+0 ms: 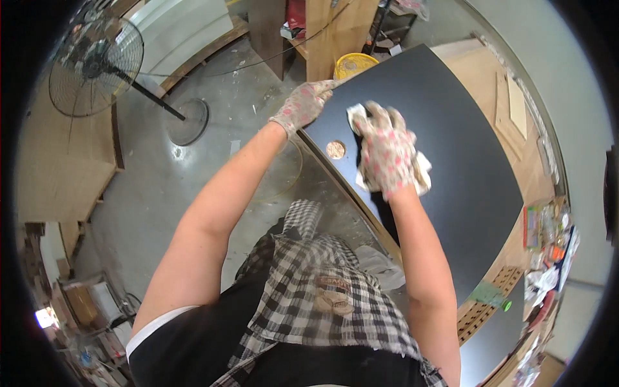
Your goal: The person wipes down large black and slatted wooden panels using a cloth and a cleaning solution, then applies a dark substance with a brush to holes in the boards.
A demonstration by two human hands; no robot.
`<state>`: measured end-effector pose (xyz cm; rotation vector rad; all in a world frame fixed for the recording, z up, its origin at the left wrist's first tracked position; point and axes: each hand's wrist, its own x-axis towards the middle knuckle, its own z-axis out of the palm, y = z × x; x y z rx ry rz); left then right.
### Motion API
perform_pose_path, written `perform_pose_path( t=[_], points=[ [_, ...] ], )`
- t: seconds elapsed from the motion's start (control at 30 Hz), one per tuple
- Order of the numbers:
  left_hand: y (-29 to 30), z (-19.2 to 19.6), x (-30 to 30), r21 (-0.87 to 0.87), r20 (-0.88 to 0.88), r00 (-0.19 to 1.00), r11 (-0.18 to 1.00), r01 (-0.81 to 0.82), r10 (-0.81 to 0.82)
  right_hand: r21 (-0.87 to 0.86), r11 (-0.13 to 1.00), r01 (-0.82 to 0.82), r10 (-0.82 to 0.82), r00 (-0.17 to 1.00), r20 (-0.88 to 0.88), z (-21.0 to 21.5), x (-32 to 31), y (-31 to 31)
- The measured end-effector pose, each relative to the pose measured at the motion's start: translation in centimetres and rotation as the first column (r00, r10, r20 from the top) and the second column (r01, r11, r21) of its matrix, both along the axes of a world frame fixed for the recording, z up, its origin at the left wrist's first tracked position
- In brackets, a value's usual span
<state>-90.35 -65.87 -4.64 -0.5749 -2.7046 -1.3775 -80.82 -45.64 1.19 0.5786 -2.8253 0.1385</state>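
A large dark panel [445, 142] with one curved edge lies in front of me to the right. A round hole [335, 149] near its left edge shows a pale, rough filling. In a white glove with pink spots, my left hand [303, 106] grips the panel's far left edge. My right hand [388, 149], gloved alike, presses a crumpled white cloth [422, 174] flat against the panel's top. Parts of the cloth stick out beyond the fingertips and beside the palm, while the rest is hidden under the hand.
A standing fan [97, 64] is at the far left on the grey floor [238, 164]. Behind the panel sits a yellow bucket [354, 63]. Wooden boards [509, 109], a green-capped plastic bottle [491, 297] and assorted small items border the panel on the right.
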Motion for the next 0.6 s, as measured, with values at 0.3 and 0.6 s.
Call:
perform_pose_path(
  t=[0.3, 0.6],
  points=[
    [0.7, 0.8, 0.9, -0.021, 0.057, 0.998, 0.999, 0.032, -0.030, -0.763, 0.626, -0.163, 0.552, 0.783, 0.286, -3.2, 14.4, 6.4],
    [1.0, -0.5, -0.2, 0.064, 0.124, 0.992, 0.998, 0.024, -0.032, -0.196, 0.909, 0.367, -0.416, 0.811, -0.410, -2.4, 9.0, 17.9]
  ],
)
